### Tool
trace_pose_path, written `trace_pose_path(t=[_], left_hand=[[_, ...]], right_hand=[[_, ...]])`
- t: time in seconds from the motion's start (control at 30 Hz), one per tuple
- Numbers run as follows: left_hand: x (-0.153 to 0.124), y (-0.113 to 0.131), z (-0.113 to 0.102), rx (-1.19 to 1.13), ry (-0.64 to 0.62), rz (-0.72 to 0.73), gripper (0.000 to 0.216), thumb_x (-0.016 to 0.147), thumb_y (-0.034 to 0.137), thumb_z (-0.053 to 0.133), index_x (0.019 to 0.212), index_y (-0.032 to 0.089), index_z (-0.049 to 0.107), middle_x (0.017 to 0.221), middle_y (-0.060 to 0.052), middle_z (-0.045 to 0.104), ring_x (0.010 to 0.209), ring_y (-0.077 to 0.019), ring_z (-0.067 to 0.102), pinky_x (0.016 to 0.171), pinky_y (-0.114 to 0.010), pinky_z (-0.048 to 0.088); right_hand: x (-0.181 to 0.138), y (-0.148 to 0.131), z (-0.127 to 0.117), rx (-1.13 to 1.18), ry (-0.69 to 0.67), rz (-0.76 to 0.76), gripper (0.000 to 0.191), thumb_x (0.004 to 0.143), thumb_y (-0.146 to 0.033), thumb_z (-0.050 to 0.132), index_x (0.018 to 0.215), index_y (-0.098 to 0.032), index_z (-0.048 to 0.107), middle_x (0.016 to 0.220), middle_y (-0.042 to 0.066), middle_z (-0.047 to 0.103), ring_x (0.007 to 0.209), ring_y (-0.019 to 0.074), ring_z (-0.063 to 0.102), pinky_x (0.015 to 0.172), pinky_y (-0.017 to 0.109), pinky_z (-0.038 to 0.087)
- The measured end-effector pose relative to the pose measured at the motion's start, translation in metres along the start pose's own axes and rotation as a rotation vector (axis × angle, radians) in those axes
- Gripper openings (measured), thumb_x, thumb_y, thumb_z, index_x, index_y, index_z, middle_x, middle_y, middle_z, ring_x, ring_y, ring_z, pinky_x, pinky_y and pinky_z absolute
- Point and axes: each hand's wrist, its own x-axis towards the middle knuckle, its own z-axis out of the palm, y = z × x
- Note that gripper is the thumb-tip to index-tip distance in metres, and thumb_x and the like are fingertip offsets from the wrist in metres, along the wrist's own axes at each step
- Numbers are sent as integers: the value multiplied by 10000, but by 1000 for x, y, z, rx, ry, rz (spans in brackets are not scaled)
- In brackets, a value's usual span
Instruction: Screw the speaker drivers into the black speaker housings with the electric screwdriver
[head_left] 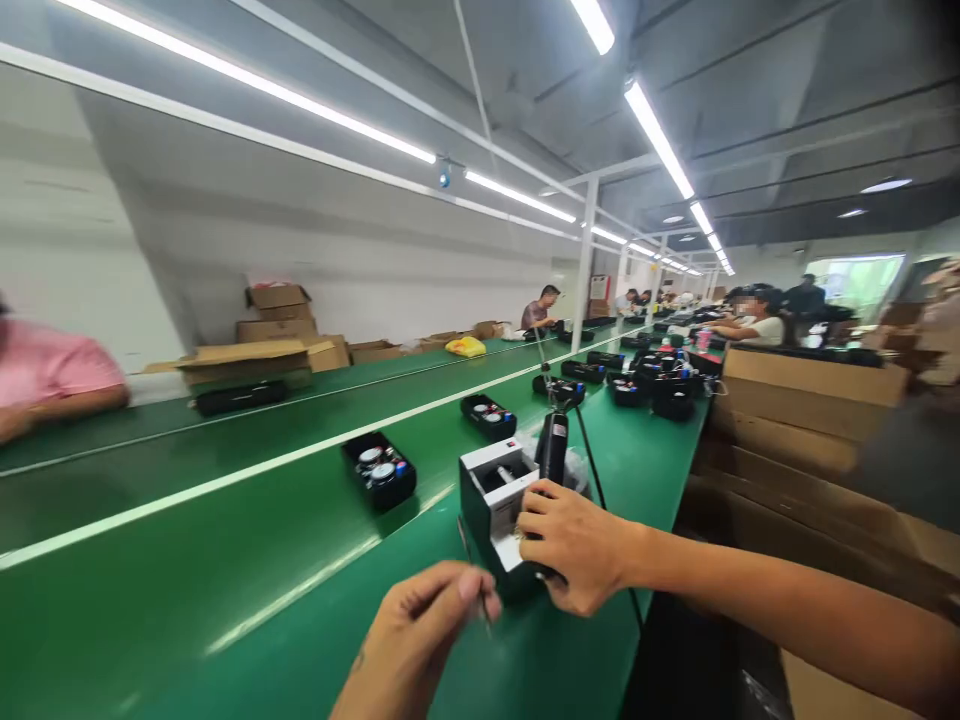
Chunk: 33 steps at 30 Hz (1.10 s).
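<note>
My left hand is raised over the green bench at the front, with thumb and fingers pinched together. A thin, blurred sliver shows below the fingertips, too small to name. My right hand reaches across to a black box with a white inside, its fingers curled at the white front compartment. Small yellowish bits show by those fingertips, and what they grip is hidden. Just behind my right hand stands a black electric screwdriver with a cord; I cannot tell whether the hand touches it.
A green conveyor on the left carries black speaker housings with round silver parts. More housings crowd the bench further off. Cardboard boxes stand at the right. A person in a pink sleeve sits across at left; others work farther back.
</note>
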Motion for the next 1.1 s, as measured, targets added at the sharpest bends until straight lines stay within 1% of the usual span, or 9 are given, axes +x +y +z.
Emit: trace_pose_path(t=[0.07, 0.13, 0.2, 0.27, 0.37, 0.47, 0.57, 0.73, 1.1], left_hand=[[-1, 9, 6, -136, 141, 17, 502, 631, 634, 985, 793, 179, 848, 775, -75, 769, 801, -209, 694, 862, -326, 559], [-2, 10, 9, -227, 219, 46, 508, 591, 610, 1013, 799, 175, 851, 768, -71, 764, 797, -203, 702, 888, -339, 576], [-4, 9, 10, -263, 243, 72, 494, 574, 602, 1025, 759, 180, 847, 742, -60, 754, 779, -178, 691, 901, -319, 579], [-7, 10, 11, -266, 232, 77, 455, 588, 579, 1029, 756, 196, 851, 744, -46, 756, 775, -155, 681, 905, -288, 573], [-11, 14, 13, -241, 194, 90, 383, 661, 556, 1004, 787, 223, 861, 817, -37, 778, 835, -161, 697, 931, -284, 566], [-15, 17, 15, -189, 193, 112, 402, 674, 584, 985, 715, 212, 838, 885, -55, 792, 927, -212, 715, 970, -328, 565], [-18, 18, 17, -159, 196, 111, 392, 697, 570, 974, 760, 204, 850, 910, -79, 805, 949, -256, 726, 979, -388, 571], [-18, 16, 19, -198, 178, 112, 367, 699, 531, 986, 828, 209, 865, 894, -81, 810, 917, -251, 731, 952, -397, 586], [-20, 14, 19, -224, 169, 79, 370, 724, 498, 977, 905, 195, 866, 865, -82, 809, 889, -239, 735, 923, -385, 598]], right_hand=[[-8, -13, 12, 52, -48, -32, 122, 761, -242, 747, 857, -195, 688, 920, 74, 682, 976, 277, 600, 1105, 483, 460], [-11, -27, 19, 198, 0, -33, 173, 803, -230, 789, 955, -189, 717, 1003, 78, 716, 1042, 286, 634, 1150, 509, 453], [-10, -41, 17, 411, 175, 22, 268, 854, -215, 799, 1111, -195, 725, 1095, 79, 736, 1072, 281, 653, 1105, 509, 498], [-5, -56, 7, 631, 423, 137, 297, 919, -159, 761, 1208, -209, 713, 1126, 80, 740, 1059, 253, 671, 1008, 447, 556], [7, -79, -13, 920, 752, 350, 210, 988, -143, 724, 1170, -246, 729, 1042, 50, 742, 984, 208, 693, 891, 357, 585], [20, -98, -26, 1080, 937, 463, 127, 989, -207, 774, 1099, -267, 756, 961, 27, 748, 905, 195, 698, 803, 322, 584], [31, -107, -29, 1145, 1007, 469, 120, 962, -244, 829, 1068, -273, 781, 925, 21, 771, 854, 188, 697, 770, 314, 584], [39, -108, -28, 1166, 1063, 482, 79, 956, -216, 836, 992, -275, 799, 854, 1, 771, 784, 164, 678, 742, 301, 575], [35, -112, -26, 1217, 1047, 499, 162, 964, -135, 801, 1017, -287, 792, 887, 7, 761, 832, 183, 701, 733, 326, 603]])
